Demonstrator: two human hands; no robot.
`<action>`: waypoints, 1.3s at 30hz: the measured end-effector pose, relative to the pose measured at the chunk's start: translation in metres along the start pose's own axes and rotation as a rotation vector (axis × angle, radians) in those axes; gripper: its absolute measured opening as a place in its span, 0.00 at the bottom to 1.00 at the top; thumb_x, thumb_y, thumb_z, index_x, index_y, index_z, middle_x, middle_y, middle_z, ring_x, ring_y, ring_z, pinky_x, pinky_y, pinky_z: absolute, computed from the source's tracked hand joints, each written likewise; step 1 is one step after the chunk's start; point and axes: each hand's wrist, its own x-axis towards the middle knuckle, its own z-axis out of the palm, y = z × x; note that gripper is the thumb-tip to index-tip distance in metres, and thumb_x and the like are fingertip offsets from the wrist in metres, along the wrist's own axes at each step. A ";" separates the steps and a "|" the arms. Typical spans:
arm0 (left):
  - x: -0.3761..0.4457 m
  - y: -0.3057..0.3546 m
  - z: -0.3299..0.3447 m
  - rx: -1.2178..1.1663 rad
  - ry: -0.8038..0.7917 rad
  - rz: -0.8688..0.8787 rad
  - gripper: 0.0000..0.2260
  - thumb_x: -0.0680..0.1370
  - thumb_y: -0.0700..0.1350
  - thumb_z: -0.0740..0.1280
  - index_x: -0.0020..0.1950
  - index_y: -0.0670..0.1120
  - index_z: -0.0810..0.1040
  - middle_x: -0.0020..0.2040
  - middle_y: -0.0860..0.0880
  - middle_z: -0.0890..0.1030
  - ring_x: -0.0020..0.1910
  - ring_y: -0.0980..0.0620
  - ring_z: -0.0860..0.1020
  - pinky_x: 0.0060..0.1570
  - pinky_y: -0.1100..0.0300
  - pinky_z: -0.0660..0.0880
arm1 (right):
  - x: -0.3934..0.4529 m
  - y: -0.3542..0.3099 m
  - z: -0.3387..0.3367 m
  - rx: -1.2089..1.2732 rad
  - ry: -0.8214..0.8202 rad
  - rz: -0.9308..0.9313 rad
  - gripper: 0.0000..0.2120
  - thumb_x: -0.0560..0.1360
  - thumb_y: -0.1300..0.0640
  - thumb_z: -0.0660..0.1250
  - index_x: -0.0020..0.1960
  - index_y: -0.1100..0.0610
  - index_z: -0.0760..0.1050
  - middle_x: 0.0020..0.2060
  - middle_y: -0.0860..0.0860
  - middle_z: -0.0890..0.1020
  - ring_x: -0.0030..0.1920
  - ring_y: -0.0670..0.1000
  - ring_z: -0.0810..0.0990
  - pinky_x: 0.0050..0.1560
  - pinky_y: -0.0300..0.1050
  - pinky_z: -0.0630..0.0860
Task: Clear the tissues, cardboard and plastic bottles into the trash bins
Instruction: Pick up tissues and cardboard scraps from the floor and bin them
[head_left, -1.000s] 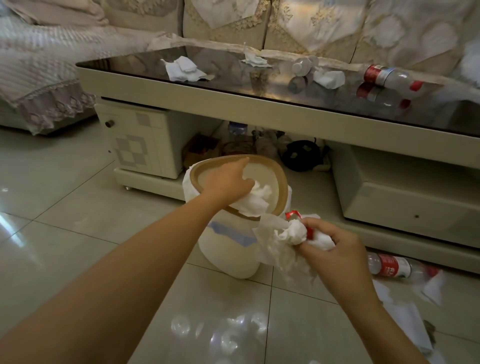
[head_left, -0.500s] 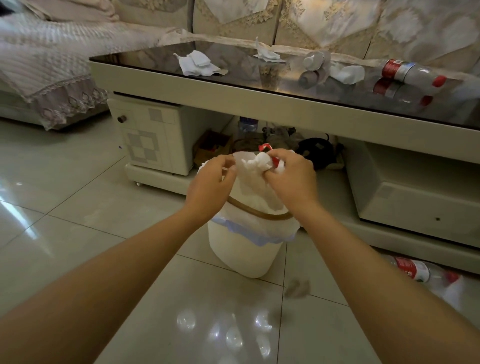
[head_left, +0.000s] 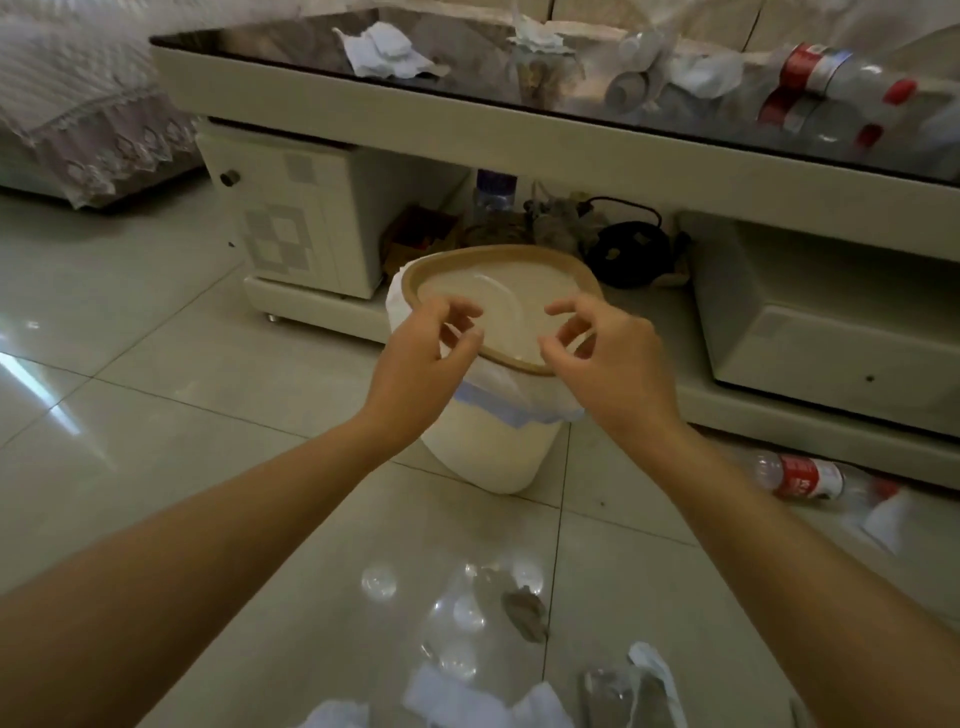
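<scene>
Tissue wad gone from my fingers since 0.5 s ago | head: left hand and right hand loosely curled, pinching nothing, over trash bin rim | tissues, bottle beyond fingertips on table

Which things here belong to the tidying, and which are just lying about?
Part of the job:
trash bin
tissues on the table
bottle on the table
bottle on the floor
tissues on the floor

Just lying about:
black kettle
sofa cover
</scene>
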 end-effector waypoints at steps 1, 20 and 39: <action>-0.011 0.000 0.003 0.003 -0.025 0.017 0.07 0.79 0.47 0.64 0.57 0.51 0.75 0.46 0.58 0.77 0.46 0.61 0.76 0.43 0.71 0.74 | -0.012 0.002 -0.001 -0.018 0.006 -0.035 0.10 0.74 0.51 0.67 0.54 0.47 0.76 0.36 0.43 0.79 0.34 0.44 0.77 0.34 0.46 0.78; -0.223 -0.076 -0.023 0.415 -0.722 -0.333 0.19 0.73 0.61 0.66 0.63 0.60 0.69 0.56 0.60 0.74 0.52 0.57 0.75 0.47 0.56 0.75 | -0.212 0.024 0.063 -0.267 -0.733 -0.228 0.16 0.73 0.45 0.67 0.58 0.49 0.78 0.57 0.48 0.78 0.54 0.51 0.77 0.47 0.47 0.73; -0.301 -0.120 -0.017 0.732 -1.020 -0.044 0.25 0.72 0.58 0.68 0.66 0.54 0.66 0.58 0.53 0.73 0.53 0.51 0.72 0.45 0.53 0.75 | -0.267 0.018 0.108 -0.350 -1.158 -0.323 0.35 0.70 0.41 0.67 0.73 0.43 0.57 0.73 0.47 0.59 0.68 0.52 0.65 0.59 0.50 0.70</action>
